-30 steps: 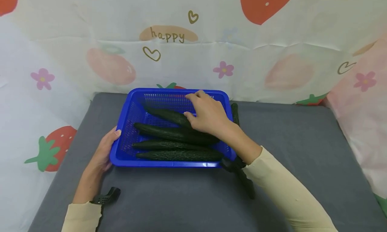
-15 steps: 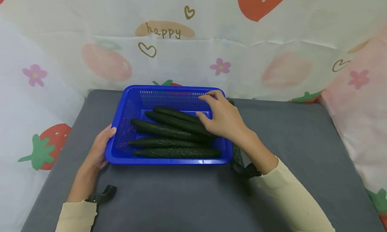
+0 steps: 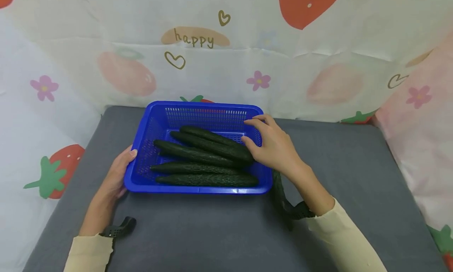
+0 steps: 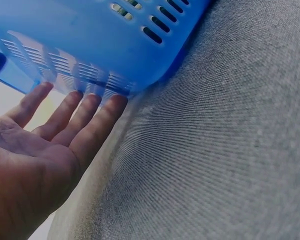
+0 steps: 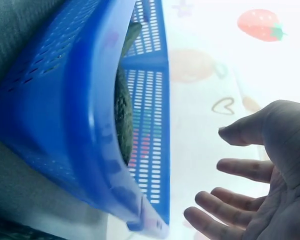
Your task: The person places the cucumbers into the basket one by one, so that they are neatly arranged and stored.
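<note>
Several dark green cucumbers [image 3: 209, 148] lie roughly side by side in a blue plastic basket [image 3: 198, 189] with slotted walls. My left hand [image 3: 118, 171] holds the basket's left end, thumb over the rim; in the left wrist view its fingertips touch the outer wall. Over the basket's right end hovers my right hand [image 3: 274, 146], fingers loosely bent and apart, holding nothing. The right wrist view shows that hand [image 5: 245, 185] apart from the basket rim [image 5: 90, 120]. Another cucumber [image 3: 278, 183] lies on the table right of the basket, partly hidden by the right arm and wrist strap.
A grey cloth [image 3: 198, 232] covers the table. Behind it and at both sides hangs a pale curtain [image 3: 219, 75] printed with strawberries, flowers and hearts. A black wrist mount [image 3: 120, 228] sits on the left forearm.
My right hand has let go of a cucumber, which now lies at the back of the basket's row. That hand has drawn right toward the basket's right end. The left hand keeps its hold.
</note>
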Tool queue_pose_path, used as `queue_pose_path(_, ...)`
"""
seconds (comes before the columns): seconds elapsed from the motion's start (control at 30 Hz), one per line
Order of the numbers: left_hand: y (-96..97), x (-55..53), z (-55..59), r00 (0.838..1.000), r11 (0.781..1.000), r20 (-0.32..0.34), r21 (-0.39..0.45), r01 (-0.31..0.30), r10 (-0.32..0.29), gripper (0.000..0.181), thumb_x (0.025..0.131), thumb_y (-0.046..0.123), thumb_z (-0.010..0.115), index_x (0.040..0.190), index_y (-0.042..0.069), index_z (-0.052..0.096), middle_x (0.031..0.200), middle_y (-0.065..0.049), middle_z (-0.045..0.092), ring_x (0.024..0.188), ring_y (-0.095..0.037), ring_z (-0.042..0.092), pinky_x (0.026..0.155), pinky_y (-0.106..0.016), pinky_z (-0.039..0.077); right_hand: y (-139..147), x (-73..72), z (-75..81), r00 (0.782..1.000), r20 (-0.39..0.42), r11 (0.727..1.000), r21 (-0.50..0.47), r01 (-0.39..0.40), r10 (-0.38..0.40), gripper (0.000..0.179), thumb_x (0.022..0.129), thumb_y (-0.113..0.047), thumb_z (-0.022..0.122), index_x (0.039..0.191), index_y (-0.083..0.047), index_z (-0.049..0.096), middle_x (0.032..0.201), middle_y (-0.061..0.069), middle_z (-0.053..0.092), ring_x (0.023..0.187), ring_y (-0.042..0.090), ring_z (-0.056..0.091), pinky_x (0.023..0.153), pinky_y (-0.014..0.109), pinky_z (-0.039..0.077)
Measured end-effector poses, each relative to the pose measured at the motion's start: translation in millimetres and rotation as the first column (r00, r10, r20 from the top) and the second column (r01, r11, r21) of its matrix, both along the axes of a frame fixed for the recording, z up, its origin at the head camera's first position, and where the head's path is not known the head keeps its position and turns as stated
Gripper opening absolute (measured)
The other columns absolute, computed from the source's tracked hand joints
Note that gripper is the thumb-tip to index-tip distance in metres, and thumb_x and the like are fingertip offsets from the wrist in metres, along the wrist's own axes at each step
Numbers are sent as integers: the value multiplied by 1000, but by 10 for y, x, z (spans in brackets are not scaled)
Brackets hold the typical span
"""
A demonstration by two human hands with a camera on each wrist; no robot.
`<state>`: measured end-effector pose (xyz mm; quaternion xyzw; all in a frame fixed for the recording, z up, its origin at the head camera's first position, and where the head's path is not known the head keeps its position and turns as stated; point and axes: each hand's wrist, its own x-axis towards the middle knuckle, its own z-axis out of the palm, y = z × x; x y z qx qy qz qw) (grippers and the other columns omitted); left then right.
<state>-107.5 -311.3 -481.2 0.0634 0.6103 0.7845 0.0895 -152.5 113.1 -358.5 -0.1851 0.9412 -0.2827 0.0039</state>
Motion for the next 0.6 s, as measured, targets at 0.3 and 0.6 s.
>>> queue_pose_path(0.3, -49, 14, -4, 1000, 999, -1, -47, 15, -15, 34, 115, 25, 34, 146, 21, 49, 126, 4, 74, 109, -13, 76, 86, -31, 65, 164, 39, -90, 999, -4, 999, -33, 36, -37, 43, 106, -25, 63, 147, -13, 61, 156, 16, 51, 117, 35, 66, 84, 53, 58)
queue_pose_path(0.6, -32, -7, -19, 1000, 996, 13, -82, 25, -24, 39, 115, 28, 35, 151, 15, 42, 127, 3, 73, 110, -13, 75, 87, -31, 64, 389, 116, -214, 993, 36, 991, -63, 117, -115, 41, 107, -24, 62, 147, -12, 60, 152, 16, 52, 110, 35, 66, 82, 50, 56)
